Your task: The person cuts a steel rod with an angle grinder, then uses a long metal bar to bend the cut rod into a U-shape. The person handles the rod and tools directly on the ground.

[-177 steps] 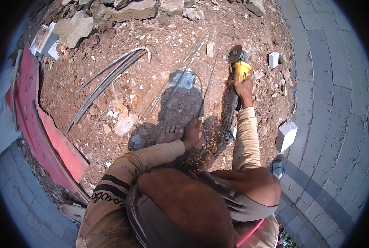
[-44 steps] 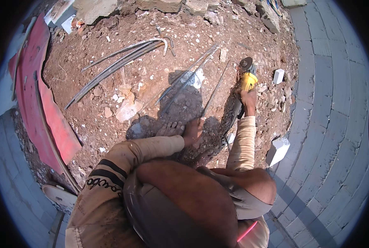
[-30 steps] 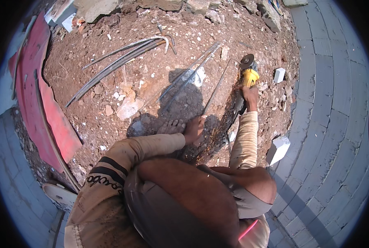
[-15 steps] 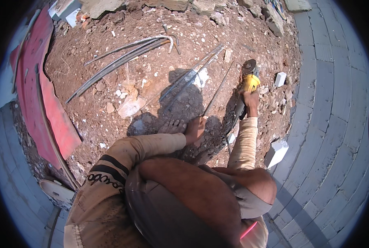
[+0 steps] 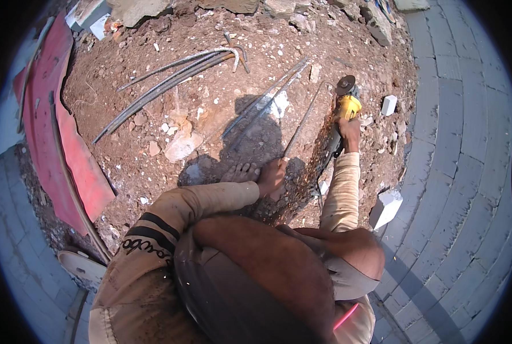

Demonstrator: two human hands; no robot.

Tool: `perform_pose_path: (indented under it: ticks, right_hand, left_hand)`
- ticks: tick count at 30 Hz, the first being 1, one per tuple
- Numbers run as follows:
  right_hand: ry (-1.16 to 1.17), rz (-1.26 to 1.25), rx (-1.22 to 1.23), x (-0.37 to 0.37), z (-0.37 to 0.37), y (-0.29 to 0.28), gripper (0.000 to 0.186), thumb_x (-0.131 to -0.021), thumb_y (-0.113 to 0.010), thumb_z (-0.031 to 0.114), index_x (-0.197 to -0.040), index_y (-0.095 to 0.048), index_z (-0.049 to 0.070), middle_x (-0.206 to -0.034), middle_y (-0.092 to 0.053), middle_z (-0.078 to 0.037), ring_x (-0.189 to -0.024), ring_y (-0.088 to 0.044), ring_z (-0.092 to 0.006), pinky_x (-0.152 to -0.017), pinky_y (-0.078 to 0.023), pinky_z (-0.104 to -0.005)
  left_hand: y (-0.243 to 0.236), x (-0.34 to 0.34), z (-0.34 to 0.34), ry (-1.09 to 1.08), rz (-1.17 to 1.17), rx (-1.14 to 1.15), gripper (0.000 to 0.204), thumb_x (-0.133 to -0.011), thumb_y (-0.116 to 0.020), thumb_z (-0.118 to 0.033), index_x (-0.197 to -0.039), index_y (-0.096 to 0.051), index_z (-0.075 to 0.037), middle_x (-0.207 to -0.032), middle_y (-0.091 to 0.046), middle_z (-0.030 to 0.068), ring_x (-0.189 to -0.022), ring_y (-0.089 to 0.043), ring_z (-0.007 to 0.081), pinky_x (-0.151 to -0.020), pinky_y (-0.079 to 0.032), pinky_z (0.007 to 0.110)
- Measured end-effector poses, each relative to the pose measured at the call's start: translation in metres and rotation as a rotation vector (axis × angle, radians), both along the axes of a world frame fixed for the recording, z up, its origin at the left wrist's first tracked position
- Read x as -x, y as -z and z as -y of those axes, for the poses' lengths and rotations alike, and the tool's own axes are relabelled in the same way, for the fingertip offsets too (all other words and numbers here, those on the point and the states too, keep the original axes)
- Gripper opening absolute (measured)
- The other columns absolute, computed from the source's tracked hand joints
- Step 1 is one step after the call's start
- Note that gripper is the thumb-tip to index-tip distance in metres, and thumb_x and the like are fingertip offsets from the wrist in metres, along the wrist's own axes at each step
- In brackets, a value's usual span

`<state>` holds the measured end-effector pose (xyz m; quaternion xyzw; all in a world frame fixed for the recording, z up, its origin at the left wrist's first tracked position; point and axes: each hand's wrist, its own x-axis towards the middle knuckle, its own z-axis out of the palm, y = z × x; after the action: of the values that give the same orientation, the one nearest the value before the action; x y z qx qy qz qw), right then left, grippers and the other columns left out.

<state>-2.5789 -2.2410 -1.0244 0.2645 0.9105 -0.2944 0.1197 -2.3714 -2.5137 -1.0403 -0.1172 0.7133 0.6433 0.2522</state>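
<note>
My right hand (image 5: 347, 131) grips a yellow angle grinder (image 5: 347, 104); its dark cutting disc (image 5: 345, 85) is at the far end, against or just beside the top of a thin steel rod (image 5: 300, 127). My left hand (image 5: 272, 176) is closed on the lower end of that rod, beside my bare foot (image 5: 240, 174). Orange sparks (image 5: 323, 146) stream down along the grinder's left side toward me. Two loose rods (image 5: 256, 103) lie just left of the held one, on the dirt, partly in my shadow.
Several bent bars (image 5: 172, 86) lie at upper left, near a red sheet (image 5: 86, 183) with a long pole on it. Broken stones (image 5: 376, 26) edge the dirt at top. White blocks (image 5: 386, 209) sit beside a grey block wall (image 5: 456, 143) on the right.
The grinder shifted right and down from earliest to later frames, and has moved slightly up since half a second ago. Sparks, faint half a second ago, show again. Both grips are unchanged.
</note>
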Motion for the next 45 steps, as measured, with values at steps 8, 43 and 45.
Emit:
perform_pose_path:
  ticks: [8, 43, 45]
  right_hand:
    - [0.080, -0.018, -0.116, -0.005, 0.003, 0.000, 0.061, -0.068, -0.077, 0.033, -0.111, -0.067, -0.010, -0.108, -0.071, -0.033, -0.104, -0.071, -0.0439, -0.090, -0.054, -0.0469]
    - [0.312, -0.248, 0.269, -0.057, 0.021, -0.069, 0.047, -0.067, -0.081, 0.015, -0.109, -0.065, -0.001, -0.094, -0.072, -0.011, -0.084, -0.069, -0.0249, -0.079, -0.053, -0.0359]
    - [0.434, -0.343, 0.431, -0.070, 0.016, -0.083, 0.053, -0.069, -0.080, 0.014, -0.115, -0.060, -0.002, -0.091, -0.068, -0.010, -0.079, -0.067, -0.0244, -0.073, -0.054, -0.0360]
  left_hand:
    - [0.012, -0.005, -0.001, 0.003, -0.054, -0.006, 0.030, -0.104, -0.050, -0.026, -0.093, -0.060, 0.000, -0.083, -0.061, 0.0269, -0.079, -0.058, 0.0500, -0.067, -0.045, 0.050]
    - [-0.028, 0.015, 0.013, 0.267, -0.022, 0.149, 0.044, -0.105, -0.049, -0.036, -0.106, -0.060, 0.006, -0.092, -0.067, 0.0319, -0.093, -0.065, 0.0527, -0.079, -0.049, 0.058]
    - [-0.051, 0.031, 0.027, 0.505, -0.116, 0.286, 0.047, -0.104, -0.050, -0.037, -0.108, -0.059, 0.008, -0.091, -0.068, 0.0316, -0.092, -0.066, 0.0514, -0.080, -0.051, 0.057]
